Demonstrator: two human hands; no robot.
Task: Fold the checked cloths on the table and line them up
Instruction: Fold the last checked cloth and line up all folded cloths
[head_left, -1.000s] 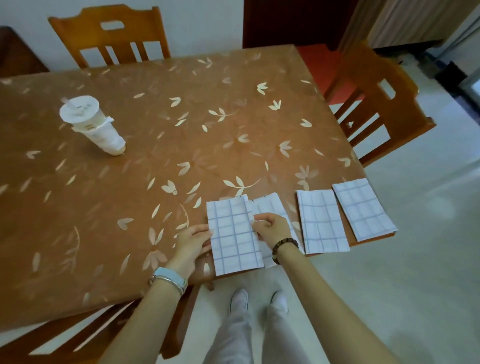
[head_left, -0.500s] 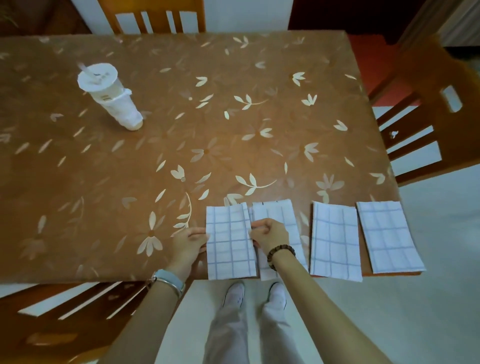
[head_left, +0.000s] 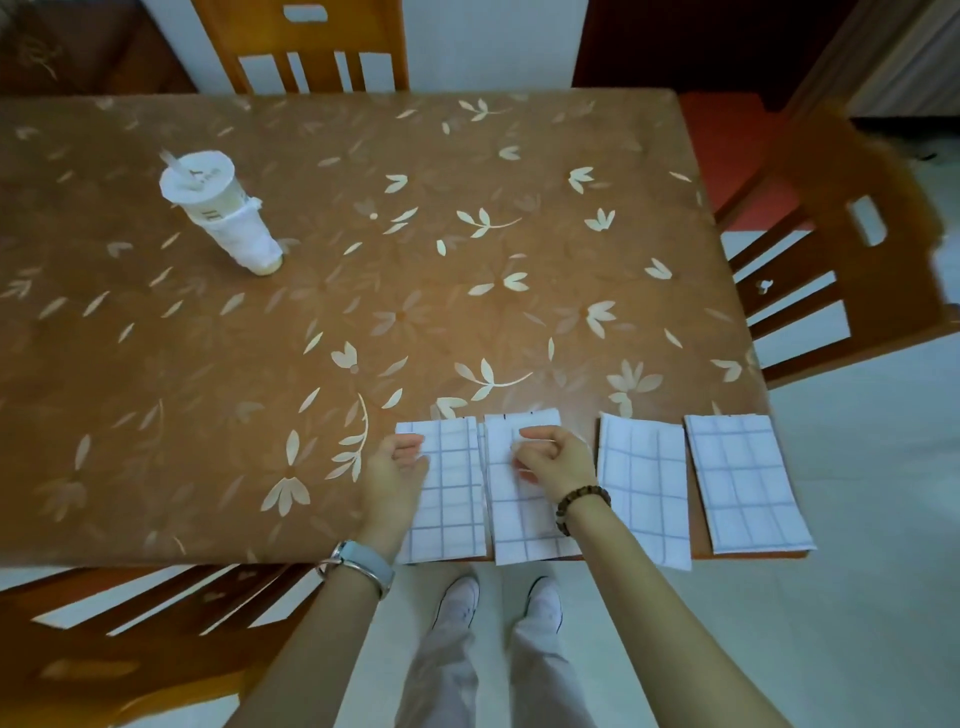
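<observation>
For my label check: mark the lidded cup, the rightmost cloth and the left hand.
lidded cup (head_left: 224, 214), head view, its side wall.
rightmost cloth (head_left: 743, 483), head view, its middle.
left hand (head_left: 393, 475), head view, back of hand.

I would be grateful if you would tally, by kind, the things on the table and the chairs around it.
Checked cloths: 4
White cup with a straw: 1
Wooden chairs: 3
Total: 8
</observation>
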